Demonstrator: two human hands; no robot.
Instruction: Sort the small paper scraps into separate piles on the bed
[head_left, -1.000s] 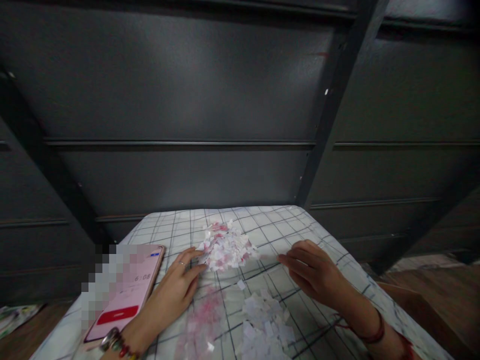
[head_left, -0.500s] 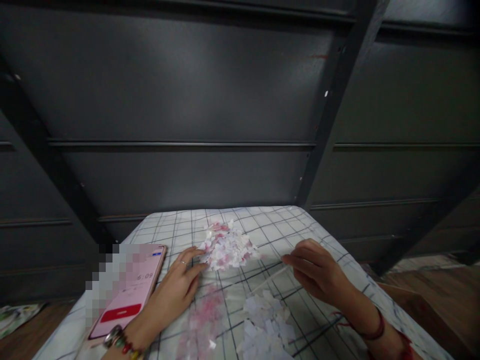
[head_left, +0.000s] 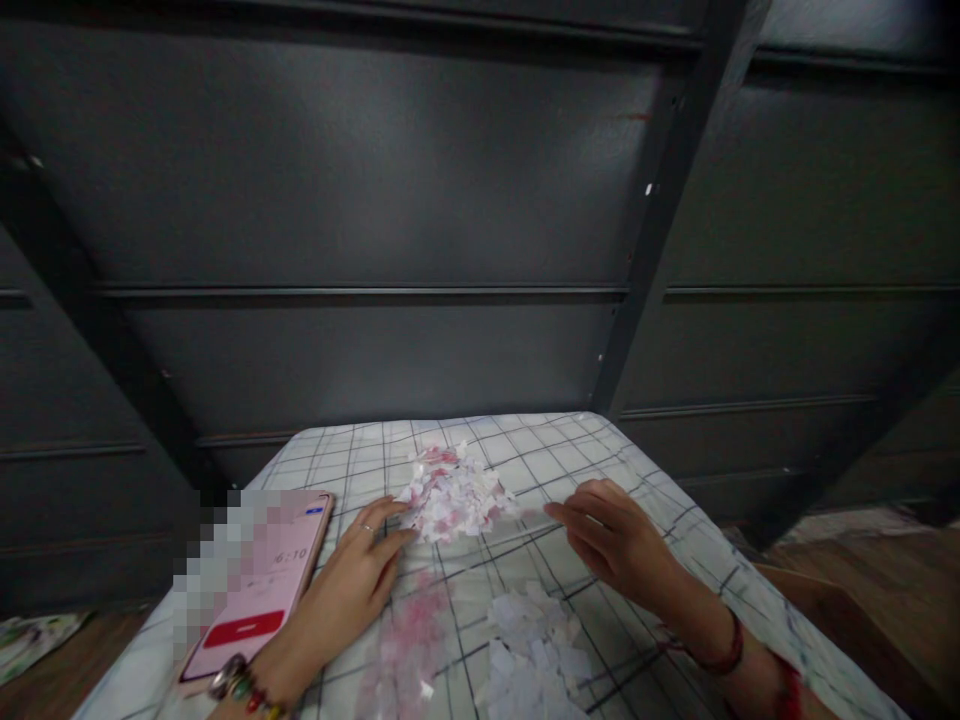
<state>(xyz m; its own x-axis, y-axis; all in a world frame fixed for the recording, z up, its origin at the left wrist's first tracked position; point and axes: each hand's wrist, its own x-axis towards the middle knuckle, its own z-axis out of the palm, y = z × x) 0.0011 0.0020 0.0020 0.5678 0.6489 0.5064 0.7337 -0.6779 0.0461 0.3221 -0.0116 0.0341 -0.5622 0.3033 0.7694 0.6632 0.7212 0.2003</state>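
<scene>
My left hand [head_left: 365,560] rests on the cloth with its fingers apart, the tips at the left edge of a heap of small white and pink paper scraps [head_left: 457,500]. To the right of the heap, my right hand [head_left: 611,535] is closed in a pinch around a thin pale stick. The stick is blurred and hard to make out, pointing left toward the heap. Nearer to me lie a second pile of white paper scraps [head_left: 532,650] and a clear, pink-marked plastic sheet or bag [head_left: 412,630].
A phone [head_left: 262,590] with a lit screen lies left of my left forearm. The checked cloth [head_left: 555,450] covers the small table, which stands against a dark metal panel [head_left: 375,200]. A brown cardboard box [head_left: 832,625] sits low at the right.
My right hand has shifted slightly left toward the heap, and the thin stick has swung from the nearer pile toward the heap. My left hand stays almost still.
</scene>
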